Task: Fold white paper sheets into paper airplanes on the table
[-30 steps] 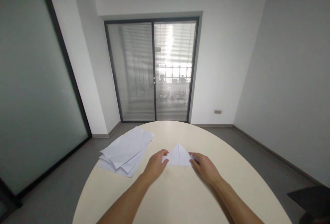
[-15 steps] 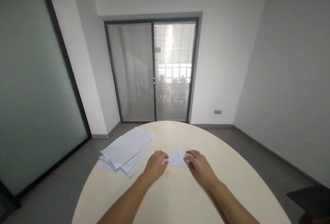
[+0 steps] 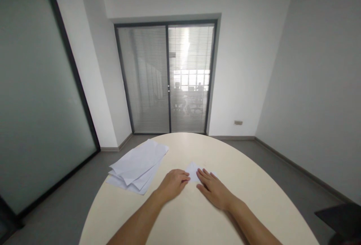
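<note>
A small folded white paper (image 3: 192, 170) lies on the cream round table (image 3: 186, 218), between my hands. The left edge of it is pinched in the closed fingers of my left hand (image 3: 175, 183). My right hand (image 3: 214, 188) rests palm down with its fingers spread across the paper's right part, which it mostly hides. A bit of the paper shows beyond the right fingers.
A loose stack of white sheets (image 3: 138, 164) lies on the table's left side. Beyond the table stands a glazed door with blinds (image 3: 169, 79). A dark object (image 3: 341, 218) is at the lower right, beyond the table edge.
My right hand has moved from the paper's right corner onto the paper, its fingers now flat and spread. My left hand has shifted slightly right, and its fingers have closed on the left edge.
</note>
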A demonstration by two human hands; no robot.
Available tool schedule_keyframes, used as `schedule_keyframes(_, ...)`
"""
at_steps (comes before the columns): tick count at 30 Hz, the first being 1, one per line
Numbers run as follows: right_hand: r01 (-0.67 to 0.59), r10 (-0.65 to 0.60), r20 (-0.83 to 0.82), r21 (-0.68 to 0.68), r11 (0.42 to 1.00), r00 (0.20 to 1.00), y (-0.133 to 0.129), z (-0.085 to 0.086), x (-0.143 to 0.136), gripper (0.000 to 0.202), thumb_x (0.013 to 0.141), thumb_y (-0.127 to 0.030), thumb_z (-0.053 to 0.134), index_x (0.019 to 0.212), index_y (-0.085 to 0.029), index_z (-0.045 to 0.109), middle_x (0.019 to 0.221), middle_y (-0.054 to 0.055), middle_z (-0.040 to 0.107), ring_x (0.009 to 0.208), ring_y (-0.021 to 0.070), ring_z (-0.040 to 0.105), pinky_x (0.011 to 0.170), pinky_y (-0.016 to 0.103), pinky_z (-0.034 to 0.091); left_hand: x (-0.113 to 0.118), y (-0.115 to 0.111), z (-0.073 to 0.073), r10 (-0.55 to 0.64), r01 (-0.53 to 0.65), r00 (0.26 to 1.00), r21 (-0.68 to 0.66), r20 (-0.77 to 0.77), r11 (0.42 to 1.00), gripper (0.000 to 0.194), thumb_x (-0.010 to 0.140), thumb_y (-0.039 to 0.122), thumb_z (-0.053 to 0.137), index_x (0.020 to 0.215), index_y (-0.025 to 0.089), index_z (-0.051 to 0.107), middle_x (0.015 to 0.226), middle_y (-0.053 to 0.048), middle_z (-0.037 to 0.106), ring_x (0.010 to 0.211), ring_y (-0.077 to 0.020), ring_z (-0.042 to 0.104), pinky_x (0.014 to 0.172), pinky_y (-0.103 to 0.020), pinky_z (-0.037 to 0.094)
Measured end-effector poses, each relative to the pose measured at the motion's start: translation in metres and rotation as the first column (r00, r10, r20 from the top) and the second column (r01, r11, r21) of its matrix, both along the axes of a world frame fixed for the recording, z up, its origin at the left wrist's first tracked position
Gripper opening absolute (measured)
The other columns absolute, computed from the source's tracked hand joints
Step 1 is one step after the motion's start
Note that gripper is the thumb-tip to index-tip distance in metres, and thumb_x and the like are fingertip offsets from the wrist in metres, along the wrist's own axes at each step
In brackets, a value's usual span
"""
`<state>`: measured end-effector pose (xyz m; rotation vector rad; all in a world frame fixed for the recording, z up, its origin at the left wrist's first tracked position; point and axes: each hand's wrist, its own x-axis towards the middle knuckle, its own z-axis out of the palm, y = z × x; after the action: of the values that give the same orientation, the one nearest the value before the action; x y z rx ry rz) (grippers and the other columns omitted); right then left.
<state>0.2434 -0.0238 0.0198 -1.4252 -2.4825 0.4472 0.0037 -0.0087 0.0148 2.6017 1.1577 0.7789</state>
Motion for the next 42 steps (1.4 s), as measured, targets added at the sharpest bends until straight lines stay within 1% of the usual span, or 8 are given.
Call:
schedule_keyframes(5, 0.039, -0.036, -0.031, 0.102, 0.994, 0.999, 0.001, 0.002, 0.0, 0.057, 0.096, -0.048, 0.038, 0.144, -0.017, 0.043, 0.153, 0.011, 0.035, 0.145, 0.0295, 0.022, 0.118, 0.052, 0.02, -0.003, -0.003, 0.003, -0.014, 0.014, 1.0, -0.018, -0.006, 1.0, 0.025, 0.094, 0.024, 0.053, 0.113, 0.027, 0.069, 0.123, -0.001, 0.066, 0.114, -0.0168, 0.058, 0.103, -0.032, 0.043)
schedule_keyframes(10, -0.193, 0.208, -0.054, 0.198, 0.961, 0.977, -0.005, 0.019, -0.009, 0.042, 0.098, -0.032, 0.036, 0.134, -0.024, 0.055, 0.144, 0.005, 0.051, 0.137, 0.0218, 0.04, 0.12, 0.044, 0.021, -0.001, -0.009, 0.011, -0.103, 0.103, 0.995, -0.028, 0.021, 0.994, 0.028, 0.095, 0.023, 0.048, 0.117, 0.025, 0.066, 0.125, -0.002, 0.065, 0.116, -0.017, 0.058, 0.104, -0.031, 0.042)
schedule_keyframes(16, -0.055, 0.064, -0.033, 0.222, 0.974, 0.997, -0.001, 0.016, -0.003, 0.039, 0.096, -0.035, 0.039, 0.121, -0.021, 0.065, 0.139, 0.006, 0.056, 0.136, 0.0252, 0.04, 0.119, 0.045, 0.025, 0.004, -0.018, 0.024, -0.13, 0.131, 0.991, -0.058, 0.015, 0.99, 0.022, 0.088, 0.023, 0.055, 0.105, 0.022, 0.068, 0.106, -0.002, 0.071, 0.099, -0.0173, 0.065, 0.095, -0.028, 0.046)
schedule_keyframes(23, 0.067, -0.072, 0.009, 0.267, 0.961, 0.997, 0.0, 0.015, -0.002, 0.036, 0.093, -0.035, 0.043, 0.119, -0.022, 0.065, 0.133, 0.01, 0.06, 0.131, 0.0287, 0.045, 0.111, 0.05, 0.03, 0.004, -0.017, 0.023, -0.243, 0.242, 0.97, -0.05, -0.021, 0.969, 0.035, 0.084, 0.013, 0.047, 0.109, 0.023, 0.069, 0.121, -0.001, 0.067, 0.12, -0.0194, 0.056, 0.106, -0.033, 0.04)
schedule_keyframes(28, -0.018, 0.031, -0.05, 0.236, 0.972, 0.998, -0.01, 0.023, -0.01, 0.035, 0.094, -0.042, 0.044, 0.116, -0.027, 0.066, 0.122, 0.007, 0.065, 0.119, 0.0245, 0.054, 0.112, 0.05, 0.025, 0.003, -0.016, 0.023, -0.2, 0.199, 0.973, -0.019, -0.116, 0.98, 0.042, 0.076, 0.015, 0.055, 0.115, 0.025, 0.066, 0.129, -0.003, 0.059, 0.116, -0.0223, 0.055, 0.104, -0.037, 0.04)
schedule_keyframes(32, -0.1, 0.111, -0.049, 0.183, 0.978, 0.993, -0.014, 0.021, -0.012, 0.058, 0.083, -0.059, 0.058, 0.131, -0.026, 0.057, 0.136, 0.01, 0.057, 0.125, 0.0297, 0.049, 0.112, 0.052, 0.025, 0.003, -0.017, 0.021, -0.12, 0.128, 0.979, 0.037, -0.167, 0.991, 0.042, 0.077, 0.023, 0.06, 0.119, 0.026, 0.062, 0.127, -0.004, 0.058, 0.117, -0.026, 0.05, 0.105, -0.043, 0.036)
schedule_keyframes(37, -0.1, 0.118, -0.08, 0.203, 0.974, 0.99, -0.011, 0.022, -0.012, 0.039, 0.09, -0.046, 0.052, 0.121, -0.026, 0.064, 0.129, 0.007, 0.063, 0.119, 0.0266, 0.054, 0.108, 0.046, 0.031, 0.004, -0.018, 0.02, -0.099, 0.107, 0.983, 0.046, -0.156, 0.993, 0.04, 0.082, 0.023, 0.058, 0.121, 0.027, 0.059, 0.12, -0.004, 0.06, 0.117, -0.0238, 0.05, 0.113, -0.046, 0.024)
schedule_keyframes(42, -0.112, 0.135, -0.095, 0.224, 0.968, 0.986, -0.007, 0.022, -0.008, 0.031, 0.093, -0.038, 0.049, 0.114, -0.026, 0.068, 0.118, 0.006, 0.069, 0.116, 0.0253, 0.056, 0.105, 0.044, 0.033, 0.004, -0.015, 0.017, -0.105, 0.105, 0.989, -0.003, -0.102, 0.994, 0.035, 0.087, 0.022, 0.055, 0.123, 0.023, 0.057, 0.12, -0.006, 0.061, 0.111, -0.0215, 0.054, 0.1, -0.034, 0.041)
